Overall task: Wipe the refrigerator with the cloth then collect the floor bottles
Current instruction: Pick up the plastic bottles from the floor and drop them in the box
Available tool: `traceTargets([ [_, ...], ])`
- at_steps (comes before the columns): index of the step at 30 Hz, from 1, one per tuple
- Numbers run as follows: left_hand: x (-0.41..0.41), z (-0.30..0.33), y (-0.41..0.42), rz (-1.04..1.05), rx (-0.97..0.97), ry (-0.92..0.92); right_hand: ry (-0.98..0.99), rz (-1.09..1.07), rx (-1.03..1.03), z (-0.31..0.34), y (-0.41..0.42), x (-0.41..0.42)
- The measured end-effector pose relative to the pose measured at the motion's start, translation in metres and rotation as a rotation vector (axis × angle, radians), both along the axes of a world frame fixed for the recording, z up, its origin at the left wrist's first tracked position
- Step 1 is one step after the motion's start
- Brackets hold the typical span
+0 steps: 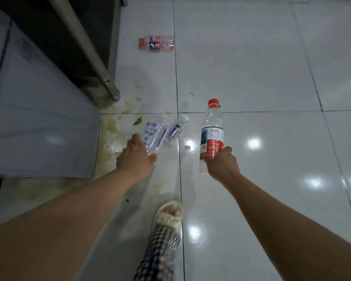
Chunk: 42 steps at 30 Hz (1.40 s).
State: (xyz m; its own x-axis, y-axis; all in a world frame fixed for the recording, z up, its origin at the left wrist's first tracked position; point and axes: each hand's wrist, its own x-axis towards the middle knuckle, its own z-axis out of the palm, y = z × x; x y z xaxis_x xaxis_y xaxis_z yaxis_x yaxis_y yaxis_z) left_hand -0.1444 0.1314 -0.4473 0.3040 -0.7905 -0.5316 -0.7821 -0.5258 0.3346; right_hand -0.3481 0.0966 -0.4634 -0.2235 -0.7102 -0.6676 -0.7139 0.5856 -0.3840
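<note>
Gripping 2 clear plastic bottles at once over a glossy white tiled floor [251, 57]: left hand [137, 157] closing around a blue-and-white-labelled clear bottle [155, 133], right hand [221, 163] clasping the base of a red-capped clear bottle with a red-and-white label [212, 134]. Lying just beside, at 3 o'clock of the left-hand bottle, a small clear blue-labelled bottle [175, 130]. Resting at 12 o'clock, well apart, an orange-capped pink-labelled bottle [156, 43]. Standing at 9 o'clock, a grey refrigerator [39, 118].
</note>
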Motion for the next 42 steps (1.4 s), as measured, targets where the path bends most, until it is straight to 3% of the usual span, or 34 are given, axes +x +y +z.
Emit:
traceTargets([
  [10,-0.003,-0.049,-0.093,0.102,0.108,0.002,0.026,0.069,0.079,-0.044,-0.100,-0.002],
  [20,0.002,-0.175,-0.147,0.106,0.103,-0.031,-0.092,-0.004,0.189,-0.177,-0.144,0.004],
  [29,0.002,-0.277,-0.177,0.144,0.013,-0.039,-0.098,0.055,0.071,-0.280,-0.151,0.023],
  [37,-0.004,-0.285,-0.179,0.026,0.155,-0.008,-0.058,0.315,0.148,-0.282,-0.162,0.008],
  [42,-0.007,-0.233,-0.186,0.003,0.180,-0.029,-0.027,0.430,0.173,-0.233,-0.171,-0.003],
])
